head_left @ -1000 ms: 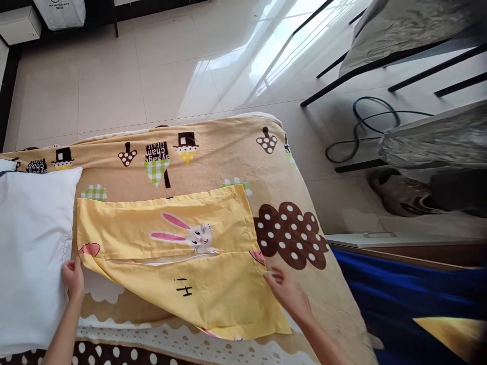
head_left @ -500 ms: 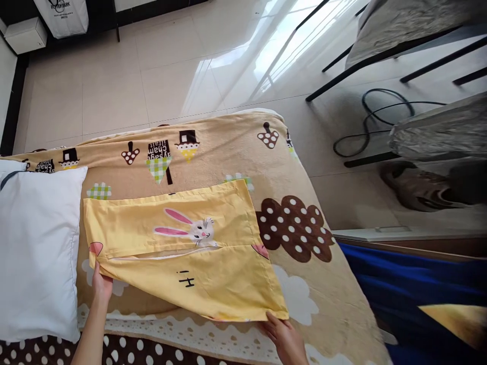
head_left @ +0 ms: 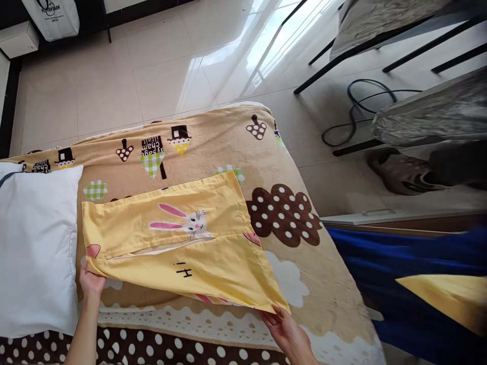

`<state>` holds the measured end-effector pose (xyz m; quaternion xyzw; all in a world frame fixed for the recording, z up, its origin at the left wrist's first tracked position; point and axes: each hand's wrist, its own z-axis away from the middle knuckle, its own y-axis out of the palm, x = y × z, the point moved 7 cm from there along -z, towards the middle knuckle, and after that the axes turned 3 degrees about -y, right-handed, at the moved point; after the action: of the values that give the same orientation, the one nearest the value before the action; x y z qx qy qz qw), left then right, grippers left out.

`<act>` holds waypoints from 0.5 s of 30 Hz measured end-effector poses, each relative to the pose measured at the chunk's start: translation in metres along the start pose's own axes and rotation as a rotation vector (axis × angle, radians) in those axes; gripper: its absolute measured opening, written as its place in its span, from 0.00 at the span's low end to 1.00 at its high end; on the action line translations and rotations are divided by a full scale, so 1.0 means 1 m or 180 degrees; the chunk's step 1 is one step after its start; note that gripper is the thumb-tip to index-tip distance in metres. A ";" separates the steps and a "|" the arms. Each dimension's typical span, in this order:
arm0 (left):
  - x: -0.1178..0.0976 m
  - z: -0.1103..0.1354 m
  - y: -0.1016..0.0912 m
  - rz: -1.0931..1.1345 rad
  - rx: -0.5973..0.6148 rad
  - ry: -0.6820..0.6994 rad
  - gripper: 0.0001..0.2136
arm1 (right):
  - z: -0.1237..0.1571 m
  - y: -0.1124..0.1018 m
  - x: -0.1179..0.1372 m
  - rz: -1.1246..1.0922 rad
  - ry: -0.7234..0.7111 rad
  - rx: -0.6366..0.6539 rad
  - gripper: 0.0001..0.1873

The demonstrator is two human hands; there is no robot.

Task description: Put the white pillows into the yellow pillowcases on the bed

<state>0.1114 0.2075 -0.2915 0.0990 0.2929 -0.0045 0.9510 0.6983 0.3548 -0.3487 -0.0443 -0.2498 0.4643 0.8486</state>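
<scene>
A yellow pillowcase [head_left: 224,258] with a rabbit print and the word "Hi" lies spread on the patterned blanket [head_left: 205,152]. A long slit runs across its middle, gaping toward the left. My left hand [head_left: 92,281] is closed on its lower left edge, the fingertips partly under the cloth. At the lower right corner my right hand [head_left: 285,327] pinches the fabric. Between the hands the near edge is lifted and folded a little, and pink print shows beneath it. Just left of my left hand rests a white pillow [head_left: 38,253].
Beyond the bed is a tiled floor [head_left: 102,91]. Cloth-covered chairs [head_left: 429,111] and a coiled dark cable [head_left: 353,116] are at the right, near a shoe [head_left: 399,172]. Blue fabric [head_left: 365,274] hangs at the lower right. A white bag [head_left: 53,17] stands at the back left.
Both hands keep hold of the pillowcase. Its near edge has risen a little, showing more pink print underneath. The whole view has shifted slightly.
</scene>
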 end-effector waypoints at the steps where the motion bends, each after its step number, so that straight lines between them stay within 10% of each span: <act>1: -0.004 0.003 0.000 0.0085 0.0168 0.0063 0.20 | 0.002 0.001 0.001 -0.0015 -0.0005 0.0034 0.13; 9: -0.012 -0.002 0.012 0.0228 0.1087 -0.0283 0.24 | 0.010 0.004 0.005 -0.0069 -0.0009 0.0127 0.12; 15: -0.015 0.006 0.031 -0.1840 0.0574 0.0493 0.15 | 0.004 0.003 0.000 -0.0010 -0.0023 0.0121 0.10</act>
<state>0.1040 0.2358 -0.2728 0.0956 0.3789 -0.2931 0.8726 0.6944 0.3555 -0.3458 -0.0261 -0.2441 0.4678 0.8490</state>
